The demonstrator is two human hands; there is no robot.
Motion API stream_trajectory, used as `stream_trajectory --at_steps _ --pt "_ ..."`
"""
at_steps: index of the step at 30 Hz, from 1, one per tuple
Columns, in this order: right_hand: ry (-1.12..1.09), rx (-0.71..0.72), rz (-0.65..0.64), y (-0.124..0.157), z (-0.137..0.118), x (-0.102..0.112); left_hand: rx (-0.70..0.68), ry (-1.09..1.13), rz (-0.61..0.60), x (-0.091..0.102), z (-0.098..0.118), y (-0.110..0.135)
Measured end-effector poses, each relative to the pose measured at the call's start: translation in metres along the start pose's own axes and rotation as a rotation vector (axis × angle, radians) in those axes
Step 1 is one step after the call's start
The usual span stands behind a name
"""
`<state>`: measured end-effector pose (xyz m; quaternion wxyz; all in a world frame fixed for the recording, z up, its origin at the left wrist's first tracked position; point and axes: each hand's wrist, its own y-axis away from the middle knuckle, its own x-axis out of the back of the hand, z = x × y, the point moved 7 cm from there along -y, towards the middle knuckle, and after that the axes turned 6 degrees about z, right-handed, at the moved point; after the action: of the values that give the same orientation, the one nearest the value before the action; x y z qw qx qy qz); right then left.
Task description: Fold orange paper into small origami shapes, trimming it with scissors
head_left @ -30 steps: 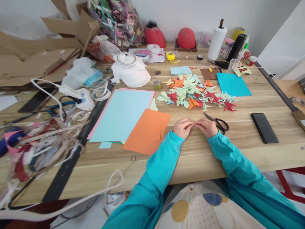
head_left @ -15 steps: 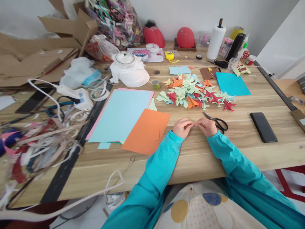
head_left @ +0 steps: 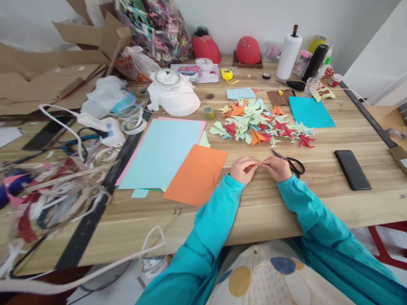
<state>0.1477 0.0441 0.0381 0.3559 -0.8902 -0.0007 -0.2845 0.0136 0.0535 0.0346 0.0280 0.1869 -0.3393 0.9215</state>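
Between my two hands is a small folded piece of orange paper (head_left: 249, 168), mostly hidden by the fingers. My left hand (head_left: 242, 170) is closed around it, and my right hand (head_left: 277, 168) pinches its right end. Black-handled scissors (head_left: 295, 166) lie just beyond and beside my right hand. To the left of my left hand, an orange sheet (head_left: 197, 176) overlaps a stack topped by a light blue sheet (head_left: 168, 148). Farther back lies a heap of folded paper figures (head_left: 254, 120) in green, orange, red and blue.
A black phone (head_left: 352, 169) lies at the right. Behind stand a turquoise square of paper (head_left: 311, 112), a green spool (head_left: 208, 112) and a white cloth-covered form (head_left: 174, 97). Tangled ribbons (head_left: 60, 190) and a power strip (head_left: 111, 132) crowd the left side.
A bit of orange paper now shows between the fingers, where it was hidden before. My right hand has shifted very slightly right. Everything else on the table stays in place.
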Motion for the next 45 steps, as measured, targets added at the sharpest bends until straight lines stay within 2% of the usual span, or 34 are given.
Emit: stream_trajectory --at_steps 7,18,25,29,38,45 --pt "-0.057 0.028 -0.028 0.000 -0.005 -0.003 -0.056 -0.009 0.004 -0.003 0.003 0.001" --pt "-0.086 -0.016 -0.035 0.000 -0.005 -0.002 -0.089 -0.079 0.000 -0.003 0.006 0.002" --pt "-0.028 0.082 -0.053 0.001 -0.010 -0.004 -0.127 -0.117 -0.025 -0.005 0.007 0.002" --pt "-0.006 0.083 -0.055 0.002 -0.009 -0.006 -0.138 -0.139 -0.035 -0.007 0.007 0.002" --pt "0.015 0.007 0.011 -0.001 -0.005 0.002 -0.061 -0.087 0.015 -0.002 0.001 0.002" --pt "-0.101 -0.044 0.021 0.000 -0.003 0.002 -0.031 -0.044 0.021 -0.001 -0.003 0.002"
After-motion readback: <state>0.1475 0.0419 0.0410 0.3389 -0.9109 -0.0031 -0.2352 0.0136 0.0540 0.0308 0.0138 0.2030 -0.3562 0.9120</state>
